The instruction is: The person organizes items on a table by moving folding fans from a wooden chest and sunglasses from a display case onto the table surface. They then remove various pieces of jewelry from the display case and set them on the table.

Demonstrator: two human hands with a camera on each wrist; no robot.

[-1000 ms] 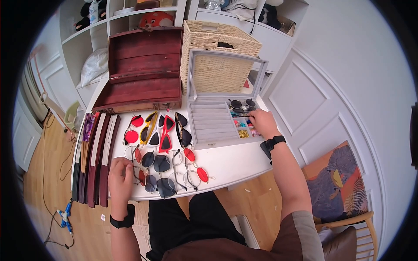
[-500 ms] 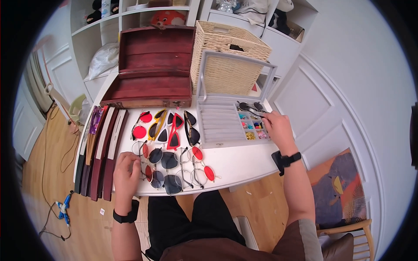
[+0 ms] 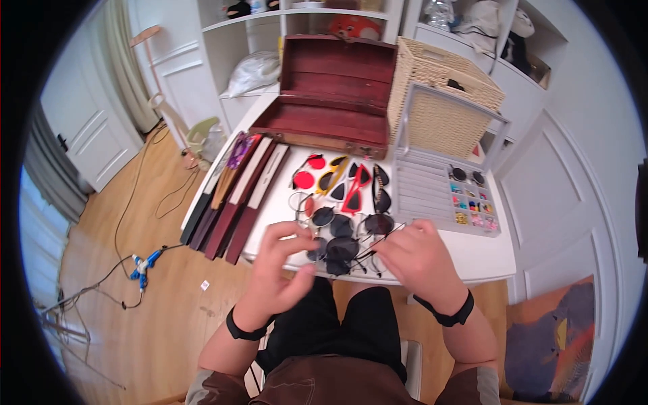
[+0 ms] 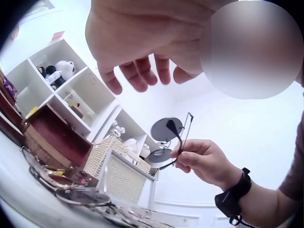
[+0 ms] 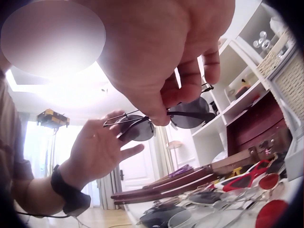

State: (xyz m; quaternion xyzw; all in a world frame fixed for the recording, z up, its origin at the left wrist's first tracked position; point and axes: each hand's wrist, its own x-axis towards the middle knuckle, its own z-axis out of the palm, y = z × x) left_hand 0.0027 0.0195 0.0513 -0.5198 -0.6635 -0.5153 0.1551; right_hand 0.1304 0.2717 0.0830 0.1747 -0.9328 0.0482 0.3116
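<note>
My right hand pinches a pair of round dark sunglasses by the temples, which are unfolded, up over the front of the table. In the left wrist view both dark lenses of these sunglasses show ahead of the fingertips. Close by, my left hand is raised with its fingers spread loosely and nothing in it. Below the hands lie several round-lensed glasses, partly hidden by the held pair. Behind them are yellow-framed sunglasses, red-framed sunglasses and a black pair.
A grey jewelry box stands open at the right, with another round dark pair and small trinkets in its compartments. An open dark-red case and a woven basket are behind. Folded fans and long boxes line the left.
My right hand has moved from the jewelry box to the front of the table, bringing the round dark sunglasses. The left hand has lifted from the glasses at the left and opened. The head view has shifted left.
</note>
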